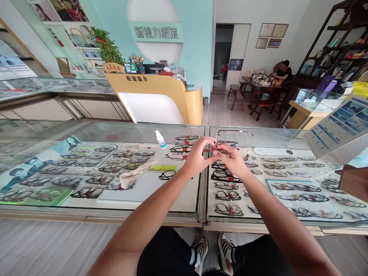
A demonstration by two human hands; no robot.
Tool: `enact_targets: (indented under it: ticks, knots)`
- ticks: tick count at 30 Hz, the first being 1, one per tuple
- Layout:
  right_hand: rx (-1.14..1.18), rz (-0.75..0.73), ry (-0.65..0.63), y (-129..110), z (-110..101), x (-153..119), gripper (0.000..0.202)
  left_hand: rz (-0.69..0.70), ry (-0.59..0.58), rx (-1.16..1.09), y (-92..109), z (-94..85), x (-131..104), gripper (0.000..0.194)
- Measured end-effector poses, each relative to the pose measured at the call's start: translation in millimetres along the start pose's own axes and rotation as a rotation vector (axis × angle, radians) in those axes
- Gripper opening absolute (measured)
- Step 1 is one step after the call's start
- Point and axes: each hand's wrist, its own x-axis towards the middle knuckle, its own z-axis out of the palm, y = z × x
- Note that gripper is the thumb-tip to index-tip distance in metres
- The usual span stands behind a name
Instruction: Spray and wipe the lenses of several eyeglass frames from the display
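A pair of eyeglasses is held up above the glass display counter, one thin temple arm stretching out to the right. My left hand pinches the frame from the left, fingers bent around it. From the right, my right hand grips the same frame, its fingertips close to those of the left. My fingers hide most of the lenses. On the glass top to the left stand a small white spray bottle with a blue label and a crumpled beige cloth.
The glass counter holds several rows of eyeglasses under its top. A grey display box and a brown box are at the right. Behind stands a cashier desk. A person sits at a far table.
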Motion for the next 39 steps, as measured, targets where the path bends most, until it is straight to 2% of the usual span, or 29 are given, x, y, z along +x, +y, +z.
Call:
enact_targets:
  ticks: [3,5,10,13,18,25,32,35,37,39]
  knots:
    - [-0.067,-0.023,0.011,-3,1,0,0.018,0.231,0.083,0.305,4,-0.8,0,0.017]
    - [-0.099,-0.037,0.021,-3,3,0,0.015,0.358,0.095,0.466,6,-1.2,0,0.010]
    - [-0.088,0.004,0.051,-4,11,-4,0.019,0.510,0.099,0.609,9,-2.6,-3,0.014]
    - [-0.103,-0.003,0.076,-6,15,-6,0.020,0.462,0.112,0.601,7,-1.8,-6,0.017]
    - [-0.126,-0.001,0.112,-5,21,-8,0.022,0.277,0.039,0.422,1,0.2,-11,0.020]
    - [-0.162,0.024,0.141,-4,25,-10,0.020,0.363,0.150,0.364,2,3.8,-10,0.021]
    - [-0.175,0.005,0.109,-8,31,-14,0.029,0.302,0.226,0.336,1,5.3,-12,0.024]
    - [-0.153,0.013,0.119,-8,28,-15,0.039,0.211,0.342,0.349,2,-5.3,-9,0.020]
    - [-0.138,0.045,0.145,-7,24,-13,0.042,0.158,0.482,0.395,3,-18.7,-3,0.028]
    - [-0.132,0.072,0.161,-6,18,-12,0.045,0.093,0.575,0.420,1,-37.2,7,0.037]
